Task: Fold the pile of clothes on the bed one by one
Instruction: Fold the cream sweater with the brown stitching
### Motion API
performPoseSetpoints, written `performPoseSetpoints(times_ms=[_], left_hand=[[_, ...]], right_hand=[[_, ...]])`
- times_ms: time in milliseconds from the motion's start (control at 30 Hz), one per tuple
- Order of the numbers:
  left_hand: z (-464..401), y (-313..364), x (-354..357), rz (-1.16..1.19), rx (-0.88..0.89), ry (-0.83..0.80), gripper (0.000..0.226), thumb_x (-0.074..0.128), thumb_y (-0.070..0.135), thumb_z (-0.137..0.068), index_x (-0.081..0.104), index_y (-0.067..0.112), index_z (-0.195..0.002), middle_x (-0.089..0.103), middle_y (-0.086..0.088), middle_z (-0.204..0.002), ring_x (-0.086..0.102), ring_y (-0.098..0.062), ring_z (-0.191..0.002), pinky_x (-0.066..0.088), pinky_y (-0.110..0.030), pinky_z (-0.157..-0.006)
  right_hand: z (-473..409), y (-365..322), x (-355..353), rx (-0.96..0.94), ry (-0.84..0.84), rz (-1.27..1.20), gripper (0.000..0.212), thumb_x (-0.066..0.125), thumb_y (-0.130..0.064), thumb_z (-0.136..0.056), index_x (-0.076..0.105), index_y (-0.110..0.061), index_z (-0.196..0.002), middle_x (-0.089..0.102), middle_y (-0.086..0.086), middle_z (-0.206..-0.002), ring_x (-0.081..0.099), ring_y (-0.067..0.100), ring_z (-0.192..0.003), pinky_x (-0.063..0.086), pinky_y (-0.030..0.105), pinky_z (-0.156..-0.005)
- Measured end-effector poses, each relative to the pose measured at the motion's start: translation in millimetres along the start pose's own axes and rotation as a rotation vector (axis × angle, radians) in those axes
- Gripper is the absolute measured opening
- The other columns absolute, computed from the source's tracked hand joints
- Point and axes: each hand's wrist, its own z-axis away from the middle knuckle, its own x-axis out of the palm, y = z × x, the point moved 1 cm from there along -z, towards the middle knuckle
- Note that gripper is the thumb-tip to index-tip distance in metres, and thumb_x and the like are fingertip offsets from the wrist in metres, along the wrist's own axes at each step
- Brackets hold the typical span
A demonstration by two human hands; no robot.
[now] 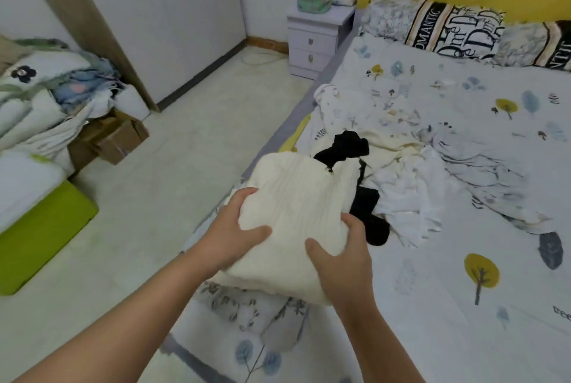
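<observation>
Both hands grip a folded cream knit garment (296,215) over the bed's (463,305) near-left edge, left hand (234,237) and right hand (343,259) curled round its near end, its length running away toward the unfolded pile (417,172) beyond.

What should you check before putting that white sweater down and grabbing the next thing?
1. Both hands hold the cream sweater: ok, left hand and right hand grip it.
2. Sweater folded into a compact bundle: ok.
3. Free spot on the bed sheet to put it down: ok.
4. More clothes left: ok, black garment and white clothes remain unfolded.
5. Folds underneath neat: cannot tell.
</observation>
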Motion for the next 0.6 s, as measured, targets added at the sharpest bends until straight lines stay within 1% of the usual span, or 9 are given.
performPoseSetpoints(times_ms=[67,133,233,300,367,400,467,533,600], left_hand=[[-3,-20,-20,-0.015,-0.007,0.006,0.063,0.072,0.024,-0.078,0.032,0.042,-0.123,0.045,0.005,-0.125,0.047,-0.015,-0.11,0.039,-0.028,-0.087],[-9,-41,-36,-0.024,-0.024,0.0,0.061,0.07,0.017,-0.08,0.034,0.038,-0.124,0.046,0.003,-0.123,0.048,-0.014,-0.107,0.039,-0.025,-0.082],[-20,-76,-48,-0.007,-0.036,0.003,0.059,0.068,0.012,-0.082,0.036,0.037,-0.124,0.046,0.005,-0.125,0.048,-0.014,-0.11,0.04,-0.023,-0.082],[-27,-101,-49,0.004,-0.064,0.01,0.058,0.067,0.009,-0.082,0.038,0.036,-0.124,0.047,0.005,-0.124,0.048,-0.016,-0.111,0.039,-0.026,-0.085],[-33,-126,-43,0.049,-0.138,0.015,0.055,0.065,0.013,-0.079,0.04,0.036,-0.123,0.048,0.003,-0.123,0.049,-0.018,-0.111,0.039,-0.028,-0.084],[-36,-139,-38,0.069,-0.188,0.02,0.054,0.063,0.019,-0.077,0.042,0.034,-0.124,0.047,0.002,-0.124,0.048,-0.019,-0.111,0.038,-0.028,-0.084],[-43,-162,-27,0.052,-0.287,0.041,0.046,0.057,0.025,-0.087,0.042,0.028,-0.129,0.046,-0.001,-0.129,0.046,-0.017,-0.108,0.034,-0.027,-0.086],[-50,-175,-19,-0.069,-0.283,0.111,0.037,0.048,0.024,-0.095,0.042,0.021,-0.131,0.048,-0.005,-0.131,0.047,-0.02,-0.106,0.035,-0.029,-0.087],[-54,-176,-16,-0.159,-0.211,0.244,0.032,0.045,0.02,-0.096,0.045,0.014,-0.128,0.051,-0.009,-0.128,0.05,-0.024,-0.109,0.037,-0.03,-0.088]], right_hand=[[0,8,33,0.002,-0.007,0.003,0.053,0.071,-0.015,-0.076,0.04,-0.03,-0.117,0.05,-0.015,-0.109,0.049,0.01,-0.105,0.042,0.028,-0.089],[-1,18,63,0.013,-0.003,0.011,0.058,0.071,-0.014,-0.075,0.043,-0.023,-0.124,0.048,-0.017,-0.107,0.048,0.008,-0.104,0.041,0.027,-0.09],[-2,38,99,0.035,0.003,0.031,0.064,0.072,-0.014,-0.074,0.042,-0.017,-0.13,0.046,-0.01,-0.114,0.043,0.007,-0.105,0.034,0.021,-0.089],[-3,58,117,0.048,0.013,0.072,0.068,0.072,-0.023,-0.072,0.041,-0.016,-0.132,0.047,-0.007,-0.12,0.042,0.007,-0.108,0.036,0.024,-0.093],[-3,82,133,0.107,0.0,0.142,0.075,0.067,-0.032,-0.072,0.035,-0.017,-0.139,0.044,-0.001,-0.131,0.04,0.012,-0.116,0.035,0.032,-0.102],[-3,94,140,0.167,-0.021,0.182,0.076,0.065,-0.034,-0.078,0.029,-0.017,-0.143,0.04,0.001,-0.138,0.038,0.016,-0.122,0.032,0.035,-0.106],[-4,113,153,0.301,-0.064,0.277,0.074,0.054,-0.037,-0.089,0.014,-0.019,-0.148,0.032,0.008,-0.145,0.034,0.024,-0.128,0.031,0.038,-0.107],[-5,118,161,0.345,-0.088,0.39,0.071,0.046,-0.041,-0.093,0.006,-0.023,-0.149,0.03,0.013,-0.144,0.037,0.028,-0.125,0.034,0.036,-0.103],[-6,117,164,0.271,-0.053,0.399,0.069,0.047,-0.038,-0.093,0.009,-0.021,-0.148,0.031,0.011,-0.143,0.037,0.025,-0.125,0.033,0.032,-0.1]])
